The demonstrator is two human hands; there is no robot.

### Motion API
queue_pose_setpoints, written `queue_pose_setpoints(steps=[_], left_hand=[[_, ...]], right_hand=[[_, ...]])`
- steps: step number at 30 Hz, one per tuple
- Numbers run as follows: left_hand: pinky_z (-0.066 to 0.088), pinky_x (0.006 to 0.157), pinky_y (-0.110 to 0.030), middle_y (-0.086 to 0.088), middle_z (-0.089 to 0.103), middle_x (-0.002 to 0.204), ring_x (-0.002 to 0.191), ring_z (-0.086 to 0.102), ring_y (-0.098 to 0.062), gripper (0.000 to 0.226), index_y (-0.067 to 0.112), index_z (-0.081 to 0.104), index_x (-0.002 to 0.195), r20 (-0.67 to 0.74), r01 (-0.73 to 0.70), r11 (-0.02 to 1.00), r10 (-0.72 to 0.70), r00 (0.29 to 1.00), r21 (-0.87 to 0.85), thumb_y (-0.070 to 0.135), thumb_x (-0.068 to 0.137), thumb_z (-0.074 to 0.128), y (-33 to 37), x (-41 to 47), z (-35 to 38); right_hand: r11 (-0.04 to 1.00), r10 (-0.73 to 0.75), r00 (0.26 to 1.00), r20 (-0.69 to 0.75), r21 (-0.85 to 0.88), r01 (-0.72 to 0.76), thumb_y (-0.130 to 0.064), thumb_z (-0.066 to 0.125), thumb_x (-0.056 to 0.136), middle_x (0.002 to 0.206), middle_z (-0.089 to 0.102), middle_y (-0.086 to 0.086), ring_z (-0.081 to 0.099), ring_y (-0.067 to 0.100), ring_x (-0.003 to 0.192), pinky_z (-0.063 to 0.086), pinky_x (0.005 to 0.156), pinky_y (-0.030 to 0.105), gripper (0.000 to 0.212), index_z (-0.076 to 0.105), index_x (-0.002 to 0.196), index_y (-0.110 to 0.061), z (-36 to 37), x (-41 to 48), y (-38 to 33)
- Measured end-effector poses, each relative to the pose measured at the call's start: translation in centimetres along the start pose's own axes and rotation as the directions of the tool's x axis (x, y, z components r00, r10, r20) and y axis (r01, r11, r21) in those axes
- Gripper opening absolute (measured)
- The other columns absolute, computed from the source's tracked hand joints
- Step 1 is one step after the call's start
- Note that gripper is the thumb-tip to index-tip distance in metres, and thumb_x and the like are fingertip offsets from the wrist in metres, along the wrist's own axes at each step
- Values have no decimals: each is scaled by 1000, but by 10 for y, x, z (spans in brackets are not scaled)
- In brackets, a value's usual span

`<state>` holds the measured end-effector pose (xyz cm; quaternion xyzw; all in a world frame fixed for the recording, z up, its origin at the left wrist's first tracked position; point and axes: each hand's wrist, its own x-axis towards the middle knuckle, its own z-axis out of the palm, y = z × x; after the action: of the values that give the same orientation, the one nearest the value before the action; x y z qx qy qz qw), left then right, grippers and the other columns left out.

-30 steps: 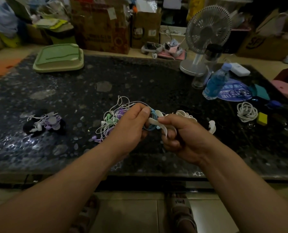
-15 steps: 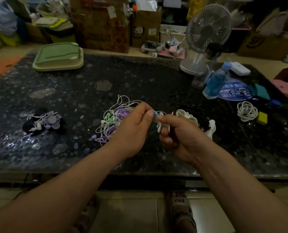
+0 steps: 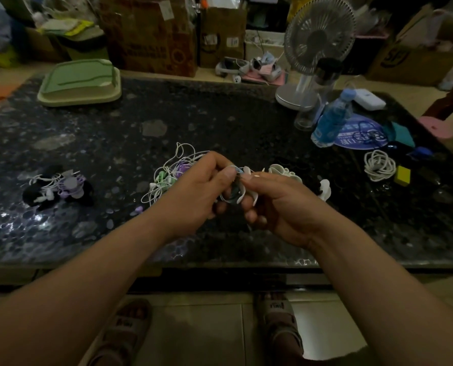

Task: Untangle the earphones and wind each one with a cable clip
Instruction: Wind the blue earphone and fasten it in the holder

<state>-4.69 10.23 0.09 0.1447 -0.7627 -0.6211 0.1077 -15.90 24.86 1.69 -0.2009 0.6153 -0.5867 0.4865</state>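
A tangle of white, green and purple earphones (image 3: 167, 175) lies on the dark stone table (image 3: 220, 128), just left of my hands. My left hand (image 3: 196, 191) pinches a small coil of blue earphone cable (image 3: 232, 195) held above the table's front part. My right hand (image 3: 280, 207) meets it thumb to thumb and grips a white cable clip (image 3: 246, 180) around that coil. More white cable clips (image 3: 286, 173) lie behind my right hand. A wound bundle of white and purple earphones (image 3: 58, 187) sits at the left.
A green lidded box (image 3: 80, 83) stands at the back left. At the back right are a desk fan (image 3: 315, 48), a blue bottle (image 3: 331, 120) and a coiled white cable (image 3: 378, 165). Cardboard boxes line the far edge. My sandalled feet show below the table.
My hands have closed together: the thumbs now meet over the blue coil, and the white clip has folded in against it. The coil sits a little higher.
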Motion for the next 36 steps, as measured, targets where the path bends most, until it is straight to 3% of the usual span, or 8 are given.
queue_pose_setpoints(steps=[6, 10, 14, 18, 22, 28, 33, 36], left_hand=[[45, 60, -31, -9, 63, 97, 75, 55, -19, 26, 14, 54, 103, 211, 154, 973, -117, 970, -172, 40, 107, 52, -2, -4, -4], [54, 73, -29, -9, 68, 107, 86, 64, -15, 35, 16, 54, 119, 285, 104, 993, -116, 951, 57, 34, 97, 73, -2, -8, -8], [54, 69, -26, -4, 68, 96, 80, 63, -14, 25, 6, 54, 119, 247, 100, 995, -99, 964, 8, 17, 101, 66, 0, -12, -11], [51, 64, -31, -12, 64, 92, 77, 59, -21, 11, 4, 56, 114, 272, 114, 993, -107, 956, -11, 11, 105, 57, -2, -14, -19], [51, 60, -26, -5, 64, 80, 70, 59, -18, 8, 11, 58, 112, 295, 150, 989, -145, 944, 5, 9, 105, 54, 0, -18, -23], [54, 62, -26, 2, 68, 81, 71, 64, -13, 8, 9, 56, 113, 296, 162, 987, -157, 942, 8, 10, 105, 55, -2, -20, -21], [59, 72, -28, -11, 75, 91, 80, 73, -20, 13, 8, 57, 117, 160, 151, 988, -147, 976, -12, 14, 105, 58, -7, -20, -14], [61, 75, -30, -13, 76, 98, 87, 76, -23, 18, 4, 55, 120, 156, 189, 975, -171, 973, -114, 12, 104, 59, -6, -19, -11]], right_hand=[[999, -14, 1000, -27, -34, 13, -26, 54, 107, 66, 61, 2, 52, 14, 52, 34, 46, 22, 22, 62, 112, -6, 0, 1, 5], [999, -12, 998, -58, -35, 10, -23, 52, 107, 69, 62, 5, 50, 14, 52, 33, 48, 25, 26, 63, 113, -1, 5, 1, 7], [997, 0, 999, -48, -75, -3, -26, 52, 107, 76, 63, 10, 52, 16, 55, 34, 50, 25, 41, 59, 125, 10, 4, 1, 8], [974, 11, 999, 31, -225, -3, -30, 59, 103, 93, 70, 12, 64, 19, 74, 45, 60, 28, 32, 63, 131, -15, -1, -3, 5], [924, -59, 989, 133, -368, 104, -19, 69, 96, 127, 68, 0, 72, 18, 110, 60, 83, 34, 54, 52, 140, -46, -5, -6, 6], [890, -186, 982, 35, -418, 183, -13, 74, 92, 109, 75, 3, 75, 20, 90, 59, 74, 28, 27, 66, 117, -20, 2, -3, 6], [807, -291, 953, -85, -557, 196, -18, 78, 89, 95, 76, 2, 76, 17, 79, 62, 75, 41, 21, 66, 106, -21, 6, 1, 9], [820, -296, 951, -90, -535, 204, -17, 77, 88, 94, 75, 3, 75, 16, 76, 60, 64, 31, 22, 67, 107, -22, 7, 2, 8]])
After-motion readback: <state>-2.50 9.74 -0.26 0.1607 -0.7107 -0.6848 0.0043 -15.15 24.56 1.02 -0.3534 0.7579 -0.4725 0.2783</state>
